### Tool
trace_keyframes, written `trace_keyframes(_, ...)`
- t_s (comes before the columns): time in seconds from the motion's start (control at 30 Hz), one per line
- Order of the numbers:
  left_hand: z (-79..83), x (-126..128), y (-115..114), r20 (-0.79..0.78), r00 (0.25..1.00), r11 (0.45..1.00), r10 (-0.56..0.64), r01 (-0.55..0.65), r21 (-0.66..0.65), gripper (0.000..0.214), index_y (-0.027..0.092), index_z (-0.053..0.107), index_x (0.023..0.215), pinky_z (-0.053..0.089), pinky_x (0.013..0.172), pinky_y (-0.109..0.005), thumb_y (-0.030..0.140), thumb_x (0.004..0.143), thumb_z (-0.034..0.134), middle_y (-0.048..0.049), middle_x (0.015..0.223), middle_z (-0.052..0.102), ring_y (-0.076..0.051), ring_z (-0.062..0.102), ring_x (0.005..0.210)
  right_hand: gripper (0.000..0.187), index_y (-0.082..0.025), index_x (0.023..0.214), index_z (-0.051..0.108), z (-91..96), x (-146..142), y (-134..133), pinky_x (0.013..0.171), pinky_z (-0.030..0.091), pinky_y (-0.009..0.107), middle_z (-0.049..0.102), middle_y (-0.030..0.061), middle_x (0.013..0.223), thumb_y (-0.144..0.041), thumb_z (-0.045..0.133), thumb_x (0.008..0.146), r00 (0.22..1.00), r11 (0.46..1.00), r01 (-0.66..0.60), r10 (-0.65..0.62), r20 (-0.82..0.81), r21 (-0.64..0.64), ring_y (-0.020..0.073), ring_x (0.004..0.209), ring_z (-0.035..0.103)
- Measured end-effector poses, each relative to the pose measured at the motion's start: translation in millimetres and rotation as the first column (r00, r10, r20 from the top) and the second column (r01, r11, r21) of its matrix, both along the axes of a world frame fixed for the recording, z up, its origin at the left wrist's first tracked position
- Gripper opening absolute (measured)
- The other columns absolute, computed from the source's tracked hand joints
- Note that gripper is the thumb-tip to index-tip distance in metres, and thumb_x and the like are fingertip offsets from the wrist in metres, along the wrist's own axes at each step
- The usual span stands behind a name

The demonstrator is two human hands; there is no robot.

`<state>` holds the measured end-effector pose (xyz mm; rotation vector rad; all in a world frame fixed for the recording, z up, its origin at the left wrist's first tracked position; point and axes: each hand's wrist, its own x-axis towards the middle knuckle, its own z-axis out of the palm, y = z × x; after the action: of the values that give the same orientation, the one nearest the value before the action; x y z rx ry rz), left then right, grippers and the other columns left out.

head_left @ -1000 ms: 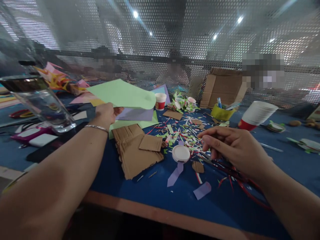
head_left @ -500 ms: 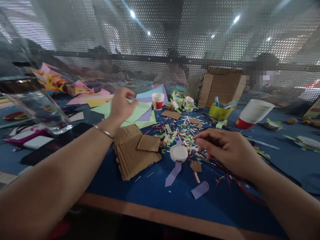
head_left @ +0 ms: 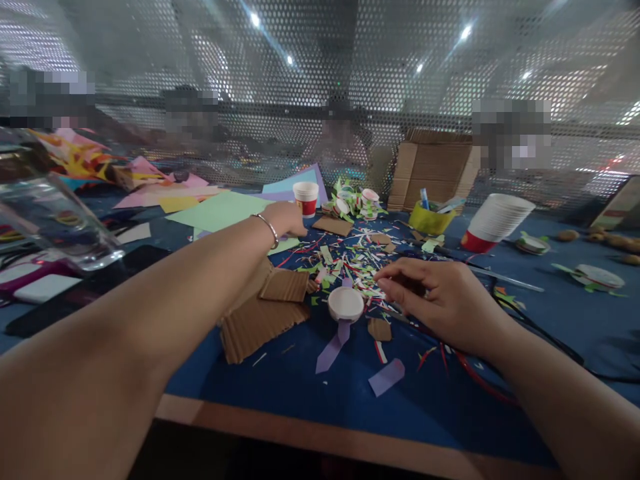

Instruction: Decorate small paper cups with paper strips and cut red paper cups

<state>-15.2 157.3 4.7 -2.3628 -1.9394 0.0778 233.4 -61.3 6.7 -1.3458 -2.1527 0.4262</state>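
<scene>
My left hand (head_left: 286, 220) reaches over the green paper sheets (head_left: 215, 210), beside a red and white paper cup (head_left: 305, 200). Its fingers point down and are mostly hidden behind the back of the hand; whether they touch anything I cannot tell. My right hand (head_left: 435, 290) hovers half-curled above the paper scraps (head_left: 357, 260), thumb and forefinger slightly apart with nothing visible between them. Between both arms lies a small white round cup base (head_left: 346, 305) with purple paper strips (head_left: 331, 351) attached at top and bottom. A loose purple piece (head_left: 387, 377) lies nearer the table edge.
Torn cardboard (head_left: 265, 320) lies under my left forearm. At the right stand stacked paper cups (head_left: 497, 223) and a yellow holder (head_left: 431, 218) with pens. A glass vessel (head_left: 55, 220) stands at the left. Paper turtles (head_left: 597, 277) and a cardboard box (head_left: 433, 170) sit farther off.
My left hand has moved right and down from above the green sheets to beside the paper cup. My right hand keeps its pose. The whole view has shifted slightly.
</scene>
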Motion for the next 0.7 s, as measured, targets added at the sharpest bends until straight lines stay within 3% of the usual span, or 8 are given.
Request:
trace_keyframes(0.2,20.3,10,-5,-0.011,1.000,1.000,0.013,-0.013,0.002,0.048,0.013,0.082,0.109,0.053,0.091,-0.042,0.033,0.065,0.082,-0.0213,0.112,0.078,-0.042,0.069,0.112,0.023,-0.023,0.100,0.076,0.5,1,3,0.058,0.047,0.025,0.079,0.0001,0.086,-0.037,0.057,0.100,1.000,1.000,-0.016,0.015,0.023,0.025,0.0148,0.069,0.066)
trace_keyframes(0.43,74.1,-4,-33,0.057,0.998,0.997,0.000,-0.005,0.079,0.024,0.009,0.079,0.093,0.047,0.102,-0.050,0.026,0.077,0.074,-0.0165,0.102,0.073,-0.044,0.064,0.121,0.024,-0.023,0.103,0.075,-2.1,0,3,0.062,0.049,0.026,0.080,0.0011,0.091,-0.038,0.057,0.100,0.999,1.000,-0.026,0.026,0.035,0.001,0.0167,0.076,0.071)
trace_keyframes(0.6,104.2,-19,-61,0.064,0.988,0.935,-0.140,0.111,0.337,0.021,0.007,0.073,0.086,0.047,0.102,-0.044,0.027,0.084,0.067,-0.0071,0.091,0.069,-0.035,0.066,0.117,0.023,-0.023,0.099,0.075,-0.4,-1,1,0.062,0.049,0.027,0.079,0.0010,0.087,-0.037,0.057,0.100,0.998,0.999,-0.027,0.026,0.049,0.028,0.0161,0.071,0.068)
trace_keyframes(0.7,119.7,-26,-89,0.109,0.968,0.834,-0.225,0.134,0.535,0.032,0.002,0.072,0.089,0.046,0.095,-0.038,0.030,0.089,0.058,-0.0026,0.087,0.065,-0.032,0.065,0.117,0.022,-0.023,0.097,0.074,0.7,-2,1,0.061,0.050,0.027,0.079,0.0014,0.086,-0.036,0.057,0.099,0.999,1.000,-0.021,0.020,0.043,0.017,0.0164,0.070,0.069)
